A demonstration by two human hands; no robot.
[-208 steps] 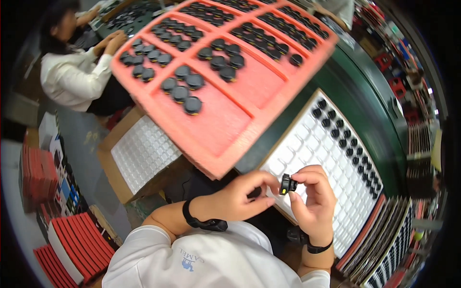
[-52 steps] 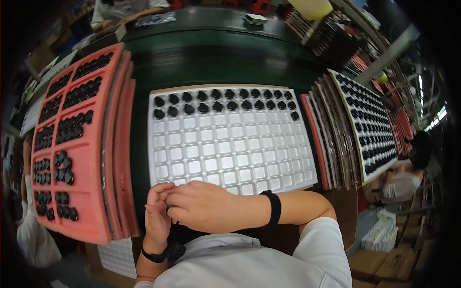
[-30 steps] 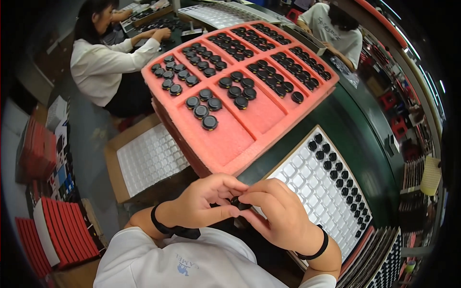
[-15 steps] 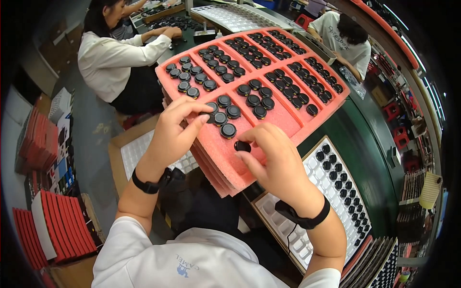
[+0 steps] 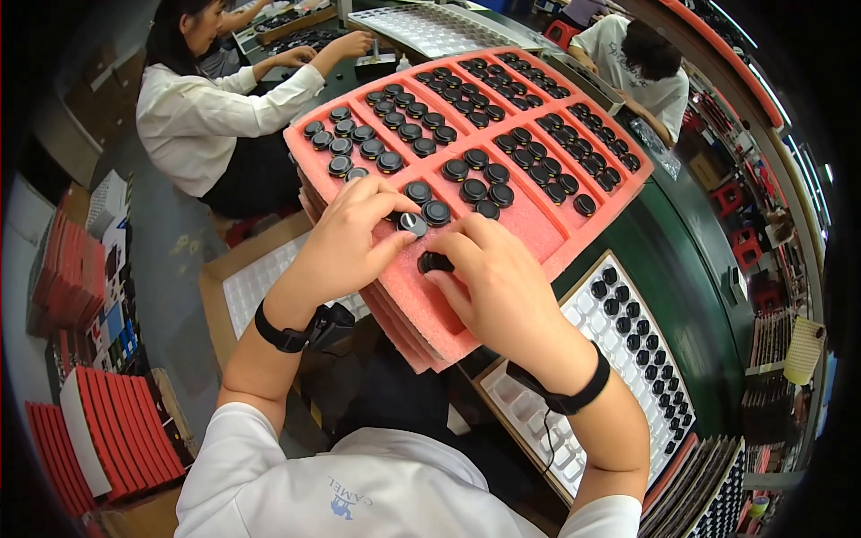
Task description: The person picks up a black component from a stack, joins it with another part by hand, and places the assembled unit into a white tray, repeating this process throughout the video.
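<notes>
A pink foam tray point(image 5: 563, 240) with compartments holds rows of round black knob-like parts point(image 5: 474, 190). At its near left compartment, my left hand point(image 5: 345, 235) has thumb and fingers closed around one round black part point(image 5: 413, 224), whose top shows a bright silvery glint. Just to the right, my right hand point(image 5: 493, 282) pinches another round black part point(image 5: 433, 263) low over the same compartment. Both hands wear black wrist straps, and my fingers partly hide the parts beside them.
More foam trays lie stacked under this one. A white moulded tray point(image 5: 587, 318) with black parts in rows lies at right on the green table point(image 5: 668, 242). Co-workers point(image 5: 202, 117) sit at far left and far right point(image 5: 632, 72). Red foam sheets point(image 5: 126, 430) stand at lower left.
My right hand has moved left with its black part, closer to my left hand. My left hand has shifted slightly right and down onto a part. The left co-worker's arm has lifted.
</notes>
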